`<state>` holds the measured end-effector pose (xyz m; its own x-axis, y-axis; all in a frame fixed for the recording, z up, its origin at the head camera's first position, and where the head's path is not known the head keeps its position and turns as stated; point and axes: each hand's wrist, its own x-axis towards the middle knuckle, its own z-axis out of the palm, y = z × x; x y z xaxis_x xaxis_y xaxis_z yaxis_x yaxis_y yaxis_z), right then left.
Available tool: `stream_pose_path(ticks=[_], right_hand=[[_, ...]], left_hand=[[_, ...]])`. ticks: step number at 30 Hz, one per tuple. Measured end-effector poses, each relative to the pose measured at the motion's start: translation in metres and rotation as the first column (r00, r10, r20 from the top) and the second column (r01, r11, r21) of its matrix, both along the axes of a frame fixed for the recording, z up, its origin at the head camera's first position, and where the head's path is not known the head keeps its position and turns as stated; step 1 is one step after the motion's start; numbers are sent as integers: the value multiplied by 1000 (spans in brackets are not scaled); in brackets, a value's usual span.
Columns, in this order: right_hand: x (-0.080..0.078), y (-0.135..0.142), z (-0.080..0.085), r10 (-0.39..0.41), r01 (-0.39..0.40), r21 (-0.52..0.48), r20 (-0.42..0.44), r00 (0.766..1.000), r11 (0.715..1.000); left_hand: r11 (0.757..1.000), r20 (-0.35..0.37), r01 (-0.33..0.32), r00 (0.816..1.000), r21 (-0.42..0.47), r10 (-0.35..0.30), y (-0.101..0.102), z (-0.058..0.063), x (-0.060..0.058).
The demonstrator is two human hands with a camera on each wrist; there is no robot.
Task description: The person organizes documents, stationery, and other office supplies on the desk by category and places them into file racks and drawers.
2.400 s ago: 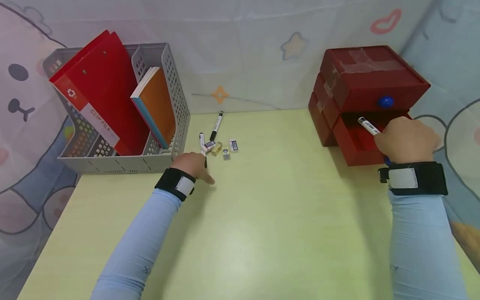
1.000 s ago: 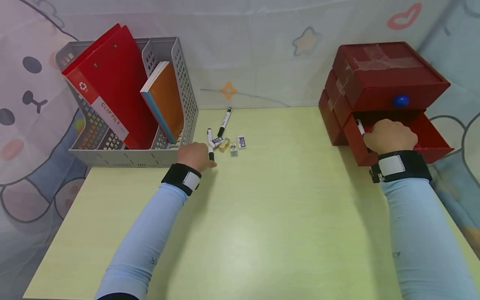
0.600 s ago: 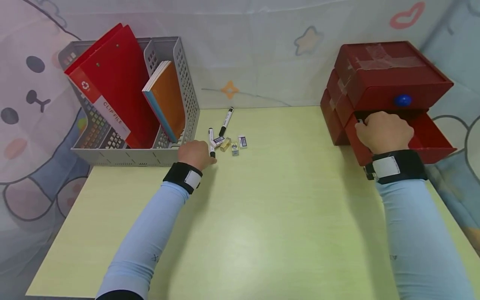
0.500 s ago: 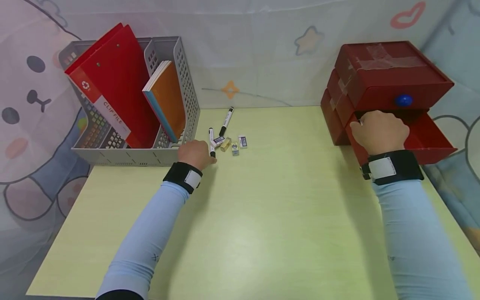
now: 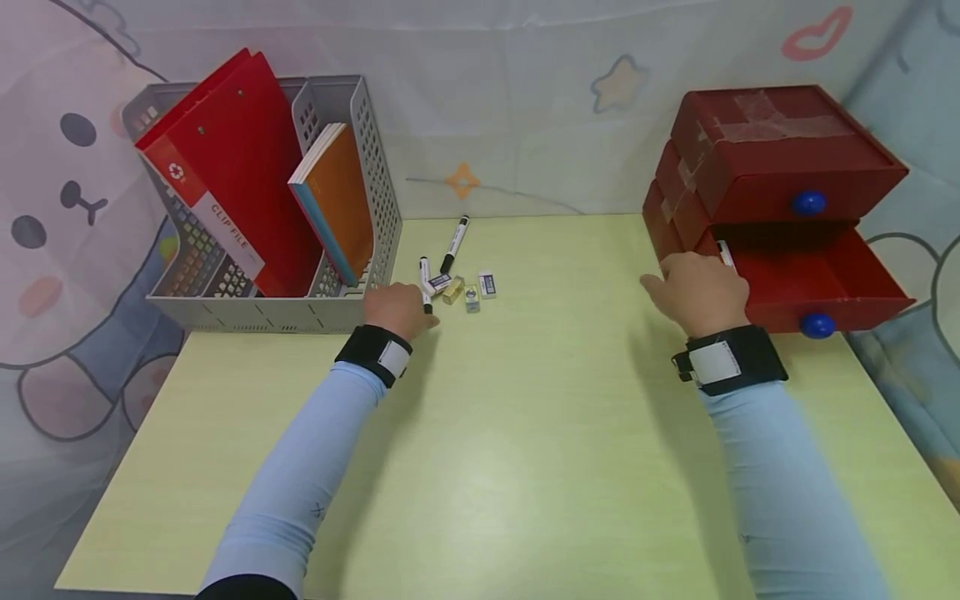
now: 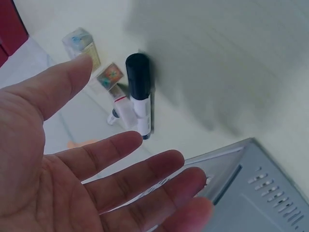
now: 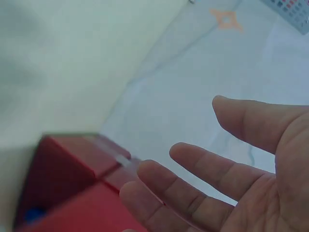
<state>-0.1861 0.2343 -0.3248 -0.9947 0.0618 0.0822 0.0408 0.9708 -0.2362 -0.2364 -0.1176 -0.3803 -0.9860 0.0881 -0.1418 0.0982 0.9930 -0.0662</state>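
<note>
My left hand (image 5: 397, 310) hovers by the basket's front corner, its fingers relaxed and spread apart in the left wrist view. A black-capped whiteboard marker (image 6: 140, 89) lies just past its fingertips, touching none of them there. Another marker (image 5: 454, 244) and several small erasers (image 5: 487, 285) lie close by on the table. My right hand (image 5: 701, 292) is just left of the pulled-out red drawer (image 5: 813, 267), loosely extended and holding nothing. Inside that drawer, along its left side, a marker (image 5: 725, 253) shows partly, the rest hidden by the hand.
A grey basket (image 5: 247, 315) at the left holds a red clip file (image 5: 232, 175) and an orange-covered book (image 5: 341, 200). At the right stands a red drawer cabinet (image 5: 787, 125) with blue knobs (image 5: 809, 202). A printed curtain (image 5: 525, 108) hangs behind the table (image 5: 495, 467).
My right hand carried a marker into the drawer, let go of it, and has moved left out of the drawer. My left hand has stayed almost in place by the basket.
</note>
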Motion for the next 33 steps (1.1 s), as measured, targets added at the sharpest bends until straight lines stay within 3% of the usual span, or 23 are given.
stream_pose_path(ticks=[10, 17, 26, 33], right_hand=[[6, -22, -33, 64, -67, 15, 153, 986, 998], [9, -32, -48, 113, -121, 15, 257, 960, 993], [11, -40, -55, 115, -117, -5, 247, 962, 993], [12, -43, -56, 115, -115, -14, 250, 961, 993]], left_hand=[[999, -4, -20, 1000, -36, 20, 7, -13, -5], [998, 4, -55, 998, -43, 55, 12, -23, -13], [997, -18, -71, 997, -17, 71, 13, -36, -23], [998, -32, -61, 998, 7, 61, 11, -39, -24]])
